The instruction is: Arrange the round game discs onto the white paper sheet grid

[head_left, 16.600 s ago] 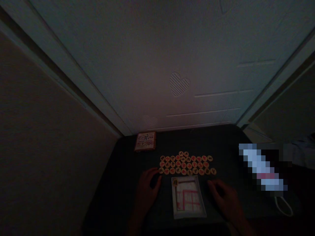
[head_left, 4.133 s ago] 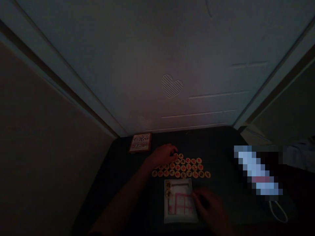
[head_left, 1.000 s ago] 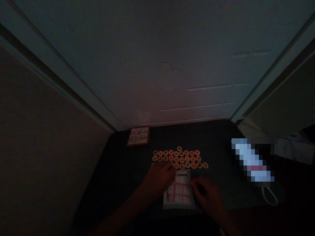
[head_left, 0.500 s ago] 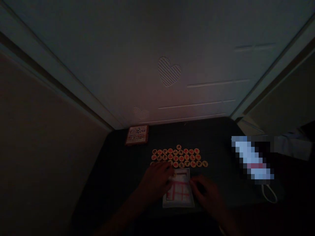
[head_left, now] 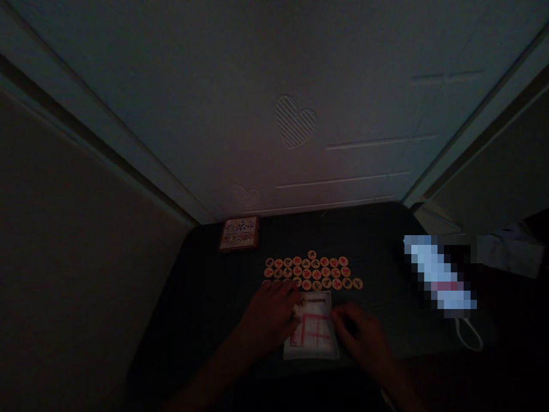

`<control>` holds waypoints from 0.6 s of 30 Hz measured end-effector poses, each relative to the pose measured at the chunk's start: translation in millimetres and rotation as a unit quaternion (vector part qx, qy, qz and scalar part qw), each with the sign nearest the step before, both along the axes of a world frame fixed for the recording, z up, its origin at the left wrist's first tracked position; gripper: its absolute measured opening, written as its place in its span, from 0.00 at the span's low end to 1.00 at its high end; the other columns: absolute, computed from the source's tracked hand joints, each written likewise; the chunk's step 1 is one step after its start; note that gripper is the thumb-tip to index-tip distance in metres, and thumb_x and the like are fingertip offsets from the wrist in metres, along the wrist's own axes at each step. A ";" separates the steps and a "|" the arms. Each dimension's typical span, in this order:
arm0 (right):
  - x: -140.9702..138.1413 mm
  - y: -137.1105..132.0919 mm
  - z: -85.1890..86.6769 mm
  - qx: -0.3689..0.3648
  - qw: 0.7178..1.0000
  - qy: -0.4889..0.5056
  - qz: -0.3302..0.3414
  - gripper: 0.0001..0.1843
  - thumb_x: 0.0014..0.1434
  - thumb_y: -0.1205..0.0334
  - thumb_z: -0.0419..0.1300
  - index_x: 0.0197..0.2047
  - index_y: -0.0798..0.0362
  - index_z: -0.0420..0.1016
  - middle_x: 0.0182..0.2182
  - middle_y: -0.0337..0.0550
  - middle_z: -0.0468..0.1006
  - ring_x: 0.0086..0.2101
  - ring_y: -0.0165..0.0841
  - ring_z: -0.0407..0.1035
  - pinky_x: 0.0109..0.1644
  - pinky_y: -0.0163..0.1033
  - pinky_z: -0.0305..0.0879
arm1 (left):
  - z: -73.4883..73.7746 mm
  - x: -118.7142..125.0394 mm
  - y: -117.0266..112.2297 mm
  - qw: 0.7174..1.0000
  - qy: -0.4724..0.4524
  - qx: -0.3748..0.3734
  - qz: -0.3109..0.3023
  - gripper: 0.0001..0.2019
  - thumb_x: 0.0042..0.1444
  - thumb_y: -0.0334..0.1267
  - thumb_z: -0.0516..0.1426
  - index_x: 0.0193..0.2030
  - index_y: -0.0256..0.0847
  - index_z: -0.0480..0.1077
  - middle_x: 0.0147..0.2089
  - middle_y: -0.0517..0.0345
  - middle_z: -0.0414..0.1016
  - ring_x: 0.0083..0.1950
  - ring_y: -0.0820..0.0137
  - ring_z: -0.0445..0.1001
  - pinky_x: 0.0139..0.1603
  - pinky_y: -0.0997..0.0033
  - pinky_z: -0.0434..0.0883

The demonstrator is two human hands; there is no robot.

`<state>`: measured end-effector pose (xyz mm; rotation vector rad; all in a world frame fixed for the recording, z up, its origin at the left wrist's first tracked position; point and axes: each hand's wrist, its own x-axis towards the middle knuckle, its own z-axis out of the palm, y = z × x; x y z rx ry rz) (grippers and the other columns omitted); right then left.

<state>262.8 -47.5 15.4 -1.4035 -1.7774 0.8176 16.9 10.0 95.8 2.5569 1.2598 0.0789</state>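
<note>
In the head view a shallow white tray (head_left: pixel 311 354) lies on the dark table, with a white sheet with red lines (head_left: pixel 316 331) inside. My left hand (head_left: pixel 274 306) reaches over its left side, fingers bent downward. A Chinese chess piece (head_left: pixel 303 300) shows at its fingertips; the dimness blurs their contact. My right hand (head_left: pixel 359 329) is closed at the tray's right edge, thumb and forefinger together on the rim. Beyond the tray, round Chinese chess pieces (head_left: pixel 316 274) with red or dark characters form rows, and one piece (head_left: pixel 311 254) sits above them. My left fingers hide part of the nearest row.
A square box (head_left: pixel 239 233) with a printed lid stands at the table's back left. To the right lies a bright pixelated object (head_left: pixel 441 277) with a white loop (head_left: pixel 469 336). A pale panel with embossed hearts (head_left: pixel 295 121) rises behind the table (head_left: pixel 201 297).
My left fingers have shifted slightly, and the piece by their tips shows more clearly. My right hand stays at the tray's edge. The whole view has moved slightly.
</note>
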 end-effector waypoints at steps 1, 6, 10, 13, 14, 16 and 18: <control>-0.3 -0.1 0.3 -0.001 1.000 0.001 0.000 0.12 0.70 0.56 0.55 0.39 0.49 0.78 0.33 0.42 0.81 0.34 0.34 0.76 0.39 0.35 0.70 | -1.1 -1.3 -0.7 1.000 0.000 0.006 0.001 0.15 0.57 0.35 0.63 0.52 0.44 0.71 0.59 0.51 0.74 0.58 0.54 0.73 0.59 0.47 0.67; -1.6 -0.6 2.3 -0.009 1.000 -0.003 -0.013 0.12 0.70 0.56 0.55 0.39 0.49 0.78 0.33 0.42 0.81 0.33 0.34 0.76 0.39 0.36 0.70 | -4.4 -4.8 -3.0 1.000 -0.001 0.012 0.004 0.15 0.58 0.36 0.63 0.52 0.44 0.71 0.59 0.52 0.74 0.57 0.55 0.73 0.58 0.48 0.67; -1.0 -0.2 2.3 -0.017 1.000 -0.002 -0.006 0.12 0.70 0.56 0.55 0.39 0.50 0.78 0.33 0.42 0.81 0.33 0.34 0.76 0.38 0.35 0.69 | -5.0 -4.5 -2.5 1.000 -0.003 0.019 0.006 0.16 0.58 0.38 0.63 0.53 0.44 0.71 0.59 0.51 0.74 0.58 0.54 0.73 0.59 0.47 0.67; -0.1 0.1 1.6 -0.018 1.000 0.001 0.000 0.12 0.70 0.57 0.55 0.39 0.49 0.78 0.33 0.41 0.81 0.34 0.33 0.76 0.38 0.35 0.69 | -6.5 -3.7 -1.7 1.000 0.001 0.023 0.004 0.16 0.59 0.38 0.63 0.53 0.45 0.71 0.59 0.51 0.74 0.58 0.55 0.73 0.59 0.47 0.67; 0.2 0.1 1.4 -0.017 1.000 0.002 0.001 0.11 0.70 0.57 0.56 0.39 0.49 0.78 0.33 0.41 0.81 0.34 0.33 0.76 0.38 0.35 0.69 | -7.1 -3.3 -1.4 1.000 0.001 0.024 0.005 0.16 0.59 0.38 0.63 0.53 0.45 0.71 0.59 0.51 0.74 0.58 0.55 0.73 0.59 0.48 0.67; 0.5 0.0 1.2 -0.015 1.000 0.002 0.001 0.11 0.69 0.58 0.56 0.39 0.49 0.78 0.33 0.40 0.81 0.34 0.33 0.76 0.38 0.35 0.69 | -8.0 -2.3 -0.9 1.000 0.001 0.026 0.004 0.15 0.59 0.38 0.62 0.53 0.45 0.72 0.59 0.51 0.74 0.57 0.55 0.73 0.58 0.49 0.68; 0.5 -0.1 1.2 -0.015 1.000 0.000 0.001 0.11 0.70 0.58 0.56 0.40 0.49 0.79 0.33 0.40 0.81 0.34 0.33 0.76 0.39 0.35 0.69 | -8.2 -0.9 -0.1 1.000 -0.001 0.024 0.006 0.13 0.60 0.38 0.62 0.52 0.44 0.72 0.58 0.51 0.74 0.57 0.56 0.73 0.57 0.50 0.68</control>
